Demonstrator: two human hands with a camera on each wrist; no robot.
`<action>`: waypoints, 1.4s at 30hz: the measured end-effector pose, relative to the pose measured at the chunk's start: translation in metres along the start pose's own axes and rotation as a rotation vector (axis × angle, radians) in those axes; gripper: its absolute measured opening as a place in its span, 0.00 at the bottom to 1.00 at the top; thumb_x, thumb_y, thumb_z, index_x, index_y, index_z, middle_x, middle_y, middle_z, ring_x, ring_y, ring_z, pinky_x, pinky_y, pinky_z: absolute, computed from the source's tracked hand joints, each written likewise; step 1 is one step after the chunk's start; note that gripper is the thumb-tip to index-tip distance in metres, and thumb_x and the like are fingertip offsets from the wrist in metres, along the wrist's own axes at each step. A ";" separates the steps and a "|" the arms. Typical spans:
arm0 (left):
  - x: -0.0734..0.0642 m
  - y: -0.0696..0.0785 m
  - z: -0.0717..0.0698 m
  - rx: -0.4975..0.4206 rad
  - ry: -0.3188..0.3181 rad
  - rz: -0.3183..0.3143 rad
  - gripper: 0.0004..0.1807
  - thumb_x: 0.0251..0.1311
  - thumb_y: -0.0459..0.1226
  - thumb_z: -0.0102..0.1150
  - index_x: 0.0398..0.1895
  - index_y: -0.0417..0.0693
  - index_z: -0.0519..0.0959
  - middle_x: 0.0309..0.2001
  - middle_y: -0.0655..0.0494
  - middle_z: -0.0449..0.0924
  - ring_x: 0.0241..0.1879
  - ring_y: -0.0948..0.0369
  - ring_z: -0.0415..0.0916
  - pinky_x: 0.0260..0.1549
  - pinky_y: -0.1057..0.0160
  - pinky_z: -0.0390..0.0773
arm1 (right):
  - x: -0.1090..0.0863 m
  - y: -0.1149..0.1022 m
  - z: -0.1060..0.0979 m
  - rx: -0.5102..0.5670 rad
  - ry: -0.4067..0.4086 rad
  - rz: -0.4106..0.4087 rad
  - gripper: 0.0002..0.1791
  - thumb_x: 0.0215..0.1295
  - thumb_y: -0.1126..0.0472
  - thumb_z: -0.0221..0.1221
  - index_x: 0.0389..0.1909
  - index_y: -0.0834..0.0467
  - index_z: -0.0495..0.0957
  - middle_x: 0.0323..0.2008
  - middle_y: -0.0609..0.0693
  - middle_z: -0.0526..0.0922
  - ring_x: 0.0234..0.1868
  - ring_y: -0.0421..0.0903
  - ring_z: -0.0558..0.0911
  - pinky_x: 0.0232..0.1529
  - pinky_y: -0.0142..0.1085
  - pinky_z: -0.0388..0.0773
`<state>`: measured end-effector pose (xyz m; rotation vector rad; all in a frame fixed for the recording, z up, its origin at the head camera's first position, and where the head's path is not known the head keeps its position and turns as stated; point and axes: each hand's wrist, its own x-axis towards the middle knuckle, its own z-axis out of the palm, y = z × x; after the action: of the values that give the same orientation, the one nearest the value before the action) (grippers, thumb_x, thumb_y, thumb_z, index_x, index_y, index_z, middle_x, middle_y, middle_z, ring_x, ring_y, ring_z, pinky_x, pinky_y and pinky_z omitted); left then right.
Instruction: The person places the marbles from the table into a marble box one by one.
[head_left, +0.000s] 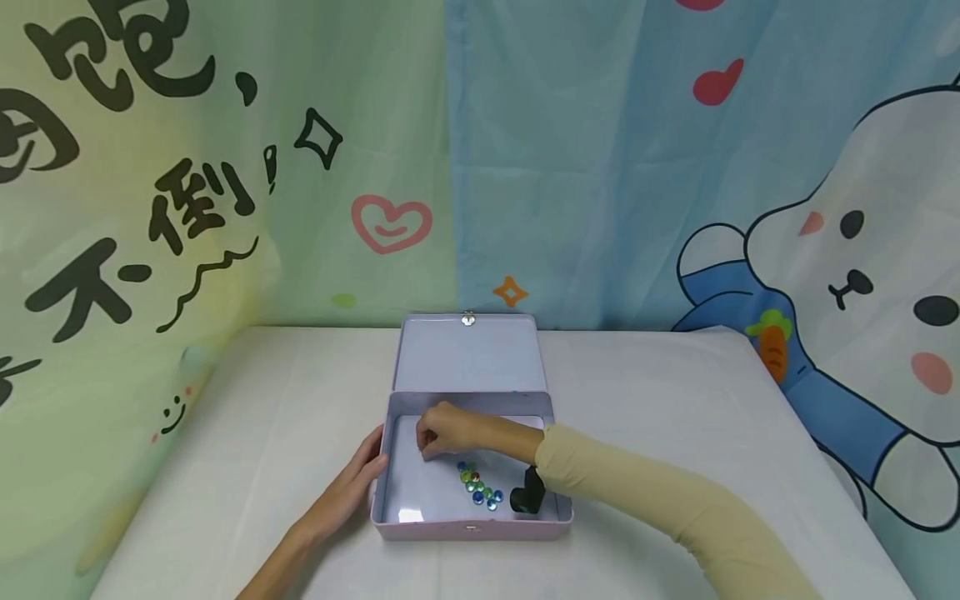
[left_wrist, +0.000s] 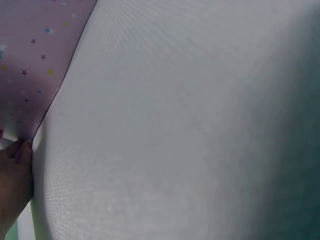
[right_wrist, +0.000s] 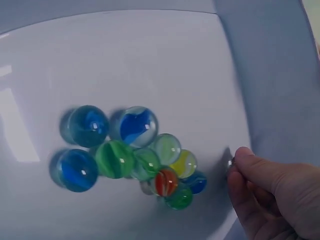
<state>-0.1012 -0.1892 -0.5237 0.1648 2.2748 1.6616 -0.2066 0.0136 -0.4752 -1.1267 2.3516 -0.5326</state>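
My right hand [head_left: 444, 430] is inside the lilac metal box [head_left: 474, 530], near its left wall. In the right wrist view its thumb and index finger pinch a small shiny glass piece [right_wrist: 231, 162], apparently a marble, mostly hidden by the fingertips. Loose glass marbles [right_wrist: 115, 159] in blue, green, yellow and red lie clustered on the box's white floor, apart from that hand. Outside the box, my left hand [head_left: 362, 468] touches the left wall, fingers fairly straight and thumb by the rim. The left wrist view catches part of this hand beside the star-patterned outer side.
The box's hinged lid [head_left: 469, 354] stands open at the back. A black wrist-worn device [head_left: 528, 493] hangs at the right sleeve, over the box's right side. White cloth covers the table [head_left: 645, 375], and a printed curtain [head_left: 540, 167] hangs behind it.
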 end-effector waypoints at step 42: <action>-0.006 0.019 -0.086 0.735 0.298 0.206 0.37 0.70 0.51 0.45 0.78 0.58 0.47 0.77 0.35 0.40 0.72 0.27 0.35 0.57 0.21 0.45 | -0.100 0.003 -0.057 0.047 0.541 -0.011 0.16 0.65 0.49 0.61 0.47 0.53 0.82 0.46 0.47 0.83 0.49 0.44 0.80 0.50 0.40 0.80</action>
<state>-0.1243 -0.2625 -0.4810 0.3405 3.0960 0.8849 -0.1855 0.1034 -0.4058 -1.0739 2.7613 -0.9946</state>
